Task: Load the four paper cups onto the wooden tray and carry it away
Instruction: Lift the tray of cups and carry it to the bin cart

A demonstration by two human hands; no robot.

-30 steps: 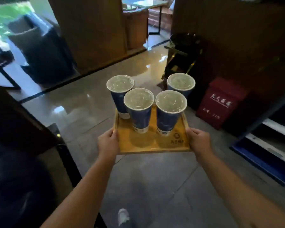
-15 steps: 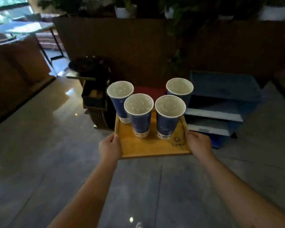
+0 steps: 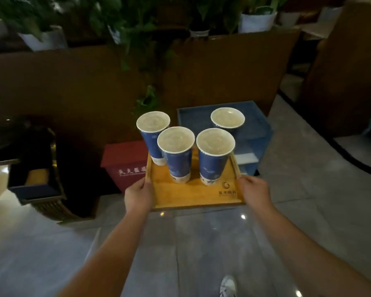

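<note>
The wooden tray is held in the air above the grey tiled floor, the left hand and right hand each closed on a side rim. Four tall blue paper cups with white rims stand on it; the far-right cup's base is hidden behind its neighbour. The tray's printed logo is too blurred to read.
</note>
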